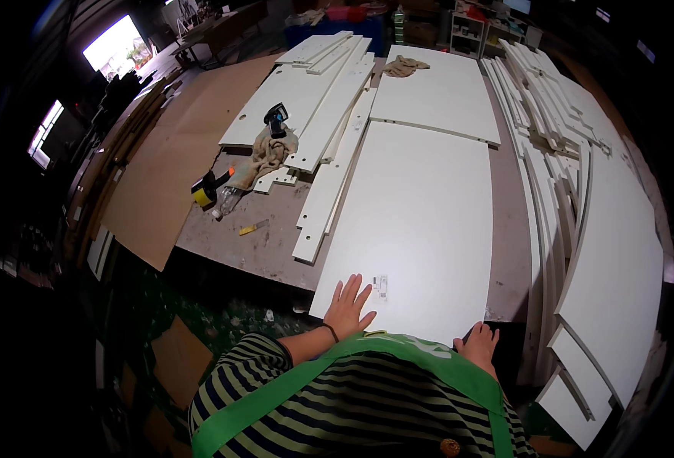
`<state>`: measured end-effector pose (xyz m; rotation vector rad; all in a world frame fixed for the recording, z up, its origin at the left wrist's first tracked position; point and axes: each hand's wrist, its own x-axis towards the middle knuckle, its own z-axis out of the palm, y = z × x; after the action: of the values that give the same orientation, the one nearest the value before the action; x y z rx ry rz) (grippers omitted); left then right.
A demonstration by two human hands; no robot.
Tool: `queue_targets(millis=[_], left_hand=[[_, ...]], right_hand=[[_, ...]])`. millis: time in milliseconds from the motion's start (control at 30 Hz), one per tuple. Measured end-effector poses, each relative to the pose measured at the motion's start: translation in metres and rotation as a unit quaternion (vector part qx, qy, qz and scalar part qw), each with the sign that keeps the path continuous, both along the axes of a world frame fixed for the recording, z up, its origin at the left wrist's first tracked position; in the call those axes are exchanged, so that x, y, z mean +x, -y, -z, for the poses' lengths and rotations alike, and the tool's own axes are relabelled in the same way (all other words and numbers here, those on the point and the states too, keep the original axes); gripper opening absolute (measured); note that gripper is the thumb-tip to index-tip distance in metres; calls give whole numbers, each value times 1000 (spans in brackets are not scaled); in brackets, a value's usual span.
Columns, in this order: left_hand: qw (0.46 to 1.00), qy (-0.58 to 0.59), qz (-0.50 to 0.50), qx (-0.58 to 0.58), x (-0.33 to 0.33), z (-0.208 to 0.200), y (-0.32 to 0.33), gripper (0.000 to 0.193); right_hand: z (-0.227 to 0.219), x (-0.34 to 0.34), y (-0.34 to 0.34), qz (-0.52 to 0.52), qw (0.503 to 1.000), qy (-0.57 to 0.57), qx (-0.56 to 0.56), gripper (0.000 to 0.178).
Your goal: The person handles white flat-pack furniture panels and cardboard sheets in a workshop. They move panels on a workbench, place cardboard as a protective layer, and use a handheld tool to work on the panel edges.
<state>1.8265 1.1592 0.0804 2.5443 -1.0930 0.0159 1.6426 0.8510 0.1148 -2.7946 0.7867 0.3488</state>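
A long white panel (pixel 421 221) lies flat in front of me, its near edge against my green apron (pixel 398 347). My left hand (pixel 346 307) rests on the panel's near left part with fingers spread, beside a small printed label (pixel 381 288). At the near right corner is my right hand (pixel 480 348), its fingers curled. Something dark shows between its thumb and fingers, too hidden to name. A second white panel (pixel 443 91) lies beyond the long one, with a crumpled cloth (pixel 405 66) on it.
White boards (pixel 329 114) lie stacked on the table (pixel 276 252) at left, near a black handheld tool (pixel 276 120), a rag (pixel 270 153), a tape dispenser (pixel 205 189) and a yellow cutter (pixel 254 227). More white panels (pixel 611 229) are piled on the right. Brown cardboard (pixel 176 153) lies farther left.
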Motion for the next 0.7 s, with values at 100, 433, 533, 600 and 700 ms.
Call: queue_targets(millis=[100, 433, 533, 600, 700], left_hand=[[1000, -1, 5, -6, 5, 0, 6, 67], [912, -278, 43, -298, 30, 3, 84, 44], [881, -371, 109, -272, 30, -34, 141, 40], [859, -413, 129, -273, 19, -63, 175, 39], [817, -480, 157, -279, -5, -96, 224, 39]], right_hand=[[15, -12, 3, 0, 998, 45, -34, 77], [-66, -14, -18, 26, 983, 133, 120, 63], [-165, -44, -19, -5, 916, 297, 271, 38], [-208, -73, 1, -14, 863, 437, 255, 19], [-234, -143, 83, 134, 840, 524, 26, 16]])
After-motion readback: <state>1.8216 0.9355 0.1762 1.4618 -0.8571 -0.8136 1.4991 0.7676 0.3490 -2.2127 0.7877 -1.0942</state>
